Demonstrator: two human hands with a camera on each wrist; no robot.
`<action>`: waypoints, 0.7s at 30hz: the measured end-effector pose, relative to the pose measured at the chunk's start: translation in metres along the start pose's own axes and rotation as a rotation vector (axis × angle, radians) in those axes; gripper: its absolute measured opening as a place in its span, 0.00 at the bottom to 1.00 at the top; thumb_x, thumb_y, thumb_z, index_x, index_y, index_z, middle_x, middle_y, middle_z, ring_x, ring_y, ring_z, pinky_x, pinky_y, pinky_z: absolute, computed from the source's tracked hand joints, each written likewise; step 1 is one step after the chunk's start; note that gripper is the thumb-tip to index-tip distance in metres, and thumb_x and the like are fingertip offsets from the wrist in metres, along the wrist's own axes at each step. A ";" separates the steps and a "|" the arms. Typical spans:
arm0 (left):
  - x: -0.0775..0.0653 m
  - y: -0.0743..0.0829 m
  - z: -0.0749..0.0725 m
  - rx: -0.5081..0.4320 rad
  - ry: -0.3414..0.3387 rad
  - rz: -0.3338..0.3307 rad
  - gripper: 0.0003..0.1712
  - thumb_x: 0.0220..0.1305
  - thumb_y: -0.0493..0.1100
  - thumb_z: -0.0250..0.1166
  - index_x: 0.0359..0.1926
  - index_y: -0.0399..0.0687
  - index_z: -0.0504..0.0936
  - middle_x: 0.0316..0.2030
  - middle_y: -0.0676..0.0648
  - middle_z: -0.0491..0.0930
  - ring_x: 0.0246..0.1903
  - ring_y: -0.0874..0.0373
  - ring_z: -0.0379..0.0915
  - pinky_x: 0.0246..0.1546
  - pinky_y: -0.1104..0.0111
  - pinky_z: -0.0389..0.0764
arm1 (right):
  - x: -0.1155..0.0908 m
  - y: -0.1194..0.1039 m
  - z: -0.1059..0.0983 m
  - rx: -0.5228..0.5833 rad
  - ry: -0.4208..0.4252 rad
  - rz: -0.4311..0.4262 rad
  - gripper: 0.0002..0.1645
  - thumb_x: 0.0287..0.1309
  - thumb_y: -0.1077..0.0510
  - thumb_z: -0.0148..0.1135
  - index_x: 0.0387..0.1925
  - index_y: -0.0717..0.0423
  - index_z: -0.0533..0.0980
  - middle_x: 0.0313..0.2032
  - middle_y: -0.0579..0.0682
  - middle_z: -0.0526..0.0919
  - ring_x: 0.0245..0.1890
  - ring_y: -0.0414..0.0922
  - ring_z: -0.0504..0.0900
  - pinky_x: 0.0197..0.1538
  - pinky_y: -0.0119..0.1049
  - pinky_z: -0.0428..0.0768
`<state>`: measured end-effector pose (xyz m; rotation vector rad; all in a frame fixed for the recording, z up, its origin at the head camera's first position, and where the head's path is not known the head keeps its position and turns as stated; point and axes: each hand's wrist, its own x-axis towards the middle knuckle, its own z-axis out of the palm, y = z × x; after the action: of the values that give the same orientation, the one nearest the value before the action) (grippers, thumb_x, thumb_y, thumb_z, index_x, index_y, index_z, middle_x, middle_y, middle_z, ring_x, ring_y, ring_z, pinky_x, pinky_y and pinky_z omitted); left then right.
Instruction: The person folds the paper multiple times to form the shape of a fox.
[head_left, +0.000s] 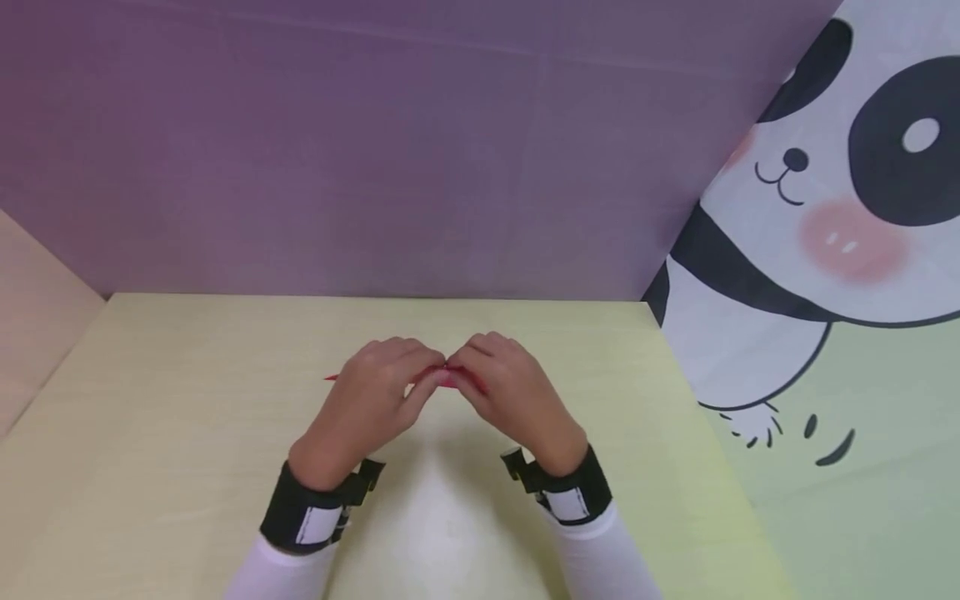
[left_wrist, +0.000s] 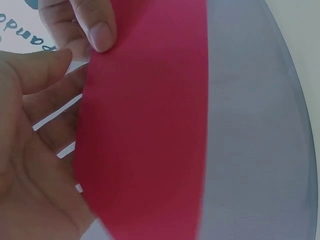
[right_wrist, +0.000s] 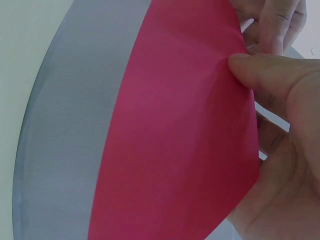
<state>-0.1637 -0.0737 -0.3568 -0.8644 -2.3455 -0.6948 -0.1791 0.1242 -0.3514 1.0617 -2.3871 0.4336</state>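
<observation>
Purple backing (head_left: 375, 150) stands at the far edge of the tabletop (head_left: 150, 417); short of that edge, the red sheet (left_wrist: 145, 110) spans both wrists' reach. Right hand (head_left: 517, 392) pinches its margin; left hand (head_left: 378, 387) supports it from behind, thumb clear. Likely light, flexible, crease-prone: grip opposite edges gently.

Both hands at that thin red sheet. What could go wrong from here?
1. Slip: the left hand has fingers behind the smooth, thin red sheet, apparently paper, but its thumb stands clear in the left wrist view, so that side might shift.
2. Stray crease: the right hand presses its thumb near the edge, where the surface looks slightly dented; more pressure could mark it.
3. Misalignment: both hands hide most of the sheet in the head view.
</observation>
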 end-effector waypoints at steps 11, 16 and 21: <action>0.000 -0.004 -0.005 0.025 0.018 0.050 0.04 0.58 0.42 0.69 0.35 0.49 0.84 0.30 0.52 0.84 0.31 0.59 0.79 0.34 0.66 0.80 | -0.002 0.008 -0.005 0.124 -0.025 -0.013 0.06 0.60 0.54 0.64 0.34 0.50 0.83 0.32 0.43 0.83 0.36 0.40 0.78 0.43 0.29 0.79; -0.004 -0.009 -0.014 0.008 -0.008 0.028 0.05 0.56 0.42 0.70 0.34 0.49 0.84 0.30 0.53 0.83 0.29 0.60 0.78 0.34 0.66 0.81 | -0.005 0.015 -0.006 0.181 -0.013 -0.010 0.06 0.60 0.54 0.64 0.33 0.51 0.83 0.30 0.43 0.83 0.34 0.39 0.78 0.41 0.29 0.79; -0.005 -0.011 -0.017 -0.014 -0.057 -0.001 0.05 0.57 0.43 0.70 0.35 0.50 0.84 0.30 0.54 0.83 0.29 0.62 0.77 0.34 0.67 0.80 | -0.006 0.018 -0.006 0.220 -0.022 0.003 0.06 0.60 0.54 0.64 0.32 0.51 0.83 0.30 0.43 0.83 0.34 0.39 0.78 0.41 0.29 0.79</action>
<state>-0.1631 -0.0937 -0.3509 -0.9002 -2.3946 -0.6966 -0.1867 0.1425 -0.3512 1.1628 -2.4015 0.7016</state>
